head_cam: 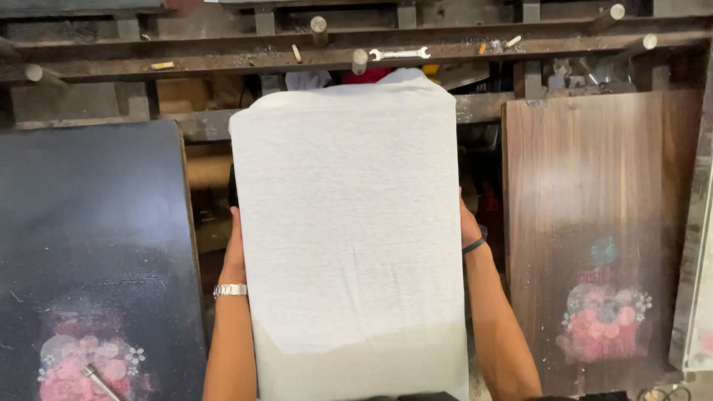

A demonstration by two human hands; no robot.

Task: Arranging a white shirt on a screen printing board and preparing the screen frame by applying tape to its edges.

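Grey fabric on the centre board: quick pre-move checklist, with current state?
1. Grey fabric covers the centre board to its top edge: ok, no bare board shows at the top or sides.
2. Fabric surface flat: ok, no visible creases.
3. Left hand at the fabric's left edge: ok, though its fingers are hidden behind the cloth.
4. Right hand at the right edge: ok, fingers also hidden.
5. Grip state of either hand: cannot tell.
6. Neighbouring boards apart from the fabric: ok, the dark board and the wood-grain board each sit across a gap.
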